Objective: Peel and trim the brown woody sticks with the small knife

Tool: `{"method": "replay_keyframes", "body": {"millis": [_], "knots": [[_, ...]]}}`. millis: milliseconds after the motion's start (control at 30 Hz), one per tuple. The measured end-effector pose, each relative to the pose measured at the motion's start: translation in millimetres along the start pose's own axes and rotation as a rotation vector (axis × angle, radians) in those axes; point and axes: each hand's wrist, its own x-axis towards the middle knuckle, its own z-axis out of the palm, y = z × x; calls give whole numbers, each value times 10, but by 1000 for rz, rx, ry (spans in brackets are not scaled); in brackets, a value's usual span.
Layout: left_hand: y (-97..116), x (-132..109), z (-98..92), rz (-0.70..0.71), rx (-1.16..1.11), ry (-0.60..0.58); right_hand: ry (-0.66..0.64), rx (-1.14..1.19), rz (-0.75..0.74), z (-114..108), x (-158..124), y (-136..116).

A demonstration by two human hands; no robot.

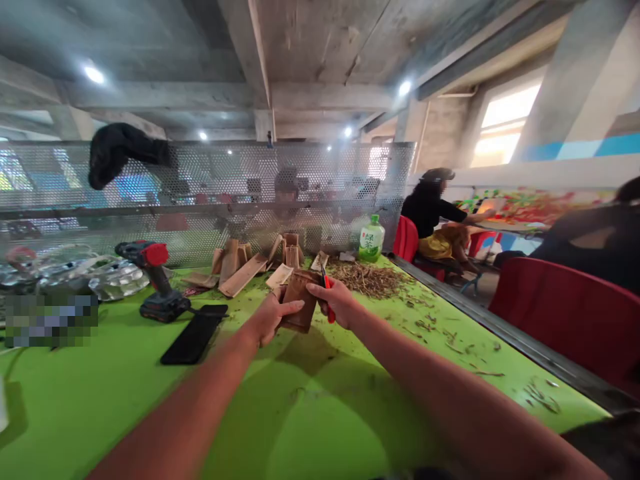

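My left hand [271, 315] grips a brown flat piece [301, 303], like bark or wood, by its left side. The thumb lies across its face, and the piece is held tilted above the green table [300, 413]. My right hand [341, 304] is closed around a slim red-and-black tool [330, 308] with a dark tip pointing up; its exact kind cannot be made out. The right thumb presses on the piece's upper right edge. Just behind both hands lie a pile of brown shavings [375, 277] and several pale wooden strips [243, 275].
A cordless drill [159, 283] stands left, beside a black phone [195, 335]. Silvery wrapped items [117, 279] lie further left. A green-capped bottle [371, 240] stands near the perforated metal screen [225, 200]. People sit on the right by red chairs [565, 313].
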Motion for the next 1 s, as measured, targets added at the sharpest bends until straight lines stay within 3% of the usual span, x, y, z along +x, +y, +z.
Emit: {"method": "replay_keyframes", "body": {"millis": [233,467,567,700,1000], "knots": [[-47,-57,58,-146,-106,-181,-17,-88,-3,-79,-77,62],[-66,-17,107,-87,-158,-29,142,-599,-220,-242,-38,72],[-46,-18,95,-55,-197,-12,186,-889,-218,-281,-59,17],[-17,-60,122,-67,-250,-50,141,-1195,-202,-241,-127,-64],[-23,-131,233,-63,-199,-86,159,-1462,-127,-229,-116,-180]]}}
